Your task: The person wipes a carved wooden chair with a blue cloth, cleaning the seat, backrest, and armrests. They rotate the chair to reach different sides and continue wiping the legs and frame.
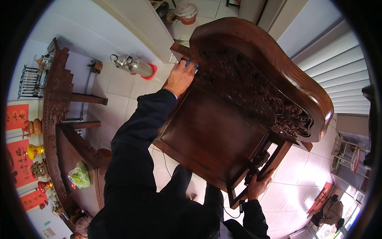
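A dark, glossy wooden armchair (209,131) with a solid seat panel stands right before me. Dense relief carving covers its backrest (238,77), under a thick curved top rail (286,65). My left hand (181,76) presses a small blue and white item (192,65) against the wood where the backrest meets the left side; the fingers hide most of it, so its kind is unclear. My right hand (259,185) grips the front of the right armrest (277,158), fingers around the outer rail.
Two glass-and-metal flasks (134,65) stand on the tiled floor to the left, one on a red base. A carved wooden altar table (59,92) lines the left wall, with a bagged green vegetable (79,176) on a lower table. A thin cable (165,164) hangs near my legs. Another person (331,209) is at far right.
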Tool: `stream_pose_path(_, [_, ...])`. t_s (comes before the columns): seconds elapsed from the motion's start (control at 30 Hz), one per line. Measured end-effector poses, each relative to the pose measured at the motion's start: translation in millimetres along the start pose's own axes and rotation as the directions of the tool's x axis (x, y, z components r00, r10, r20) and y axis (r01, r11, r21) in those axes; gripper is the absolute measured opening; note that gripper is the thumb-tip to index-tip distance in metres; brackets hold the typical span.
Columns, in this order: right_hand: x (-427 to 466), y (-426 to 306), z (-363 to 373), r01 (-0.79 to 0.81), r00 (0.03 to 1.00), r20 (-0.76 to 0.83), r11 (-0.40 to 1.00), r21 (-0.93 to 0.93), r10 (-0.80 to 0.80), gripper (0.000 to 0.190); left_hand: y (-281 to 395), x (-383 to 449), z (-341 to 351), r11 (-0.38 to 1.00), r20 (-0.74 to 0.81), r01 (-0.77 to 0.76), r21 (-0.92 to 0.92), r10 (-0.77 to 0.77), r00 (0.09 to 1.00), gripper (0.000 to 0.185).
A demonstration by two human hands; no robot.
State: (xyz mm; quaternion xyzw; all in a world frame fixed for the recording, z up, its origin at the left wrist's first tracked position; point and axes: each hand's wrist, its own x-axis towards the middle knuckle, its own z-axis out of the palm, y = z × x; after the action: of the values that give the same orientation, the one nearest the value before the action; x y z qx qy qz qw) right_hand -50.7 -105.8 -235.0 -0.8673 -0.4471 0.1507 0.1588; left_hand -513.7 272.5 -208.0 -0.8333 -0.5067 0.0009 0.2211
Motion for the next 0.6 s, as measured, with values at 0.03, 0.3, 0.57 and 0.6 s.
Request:
stream_pose_path(0.03, [-0.2, -0.1, 0.1, 0.017, 1.000, -0.006, 1.000, -0.007, -0.017, 0.108, 3.0, -2.4, 3.7, 0.997, 0.068, -0.036, 0.069, 0.032, 0.997, 0.028])
stream_pose_path(0.3, [-0.1, -3.4, 1.9, 0.021, 1.000, -0.019, 1.000, -0.017, -0.021, 0.108, -8.5, -9.8, 5.0, 0.954, 0.122, -0.240, 0.180, 0.221, 0.968, 0.043])
stream_pose_path(0.57, [-0.8, -4.5, -1.1, 0.027, 1.000, -0.008, 0.999, 0.035, -0.027, 0.107, -12.9, 4.6, 2.3, 0.954, 0.021, -0.116, 0.277, 0.115, 0.993, 0.045])
stream_pose_path(0.6, [-1.0, -4.4, -1.3, 0.000, 1.000, 0.004, 1.000, 0.014, 0.000, 0.107, -11.1, 6.7, 5.6, 0.942, 0.067, -0.147, 0.301, 0.133, 0.989, 0.043])
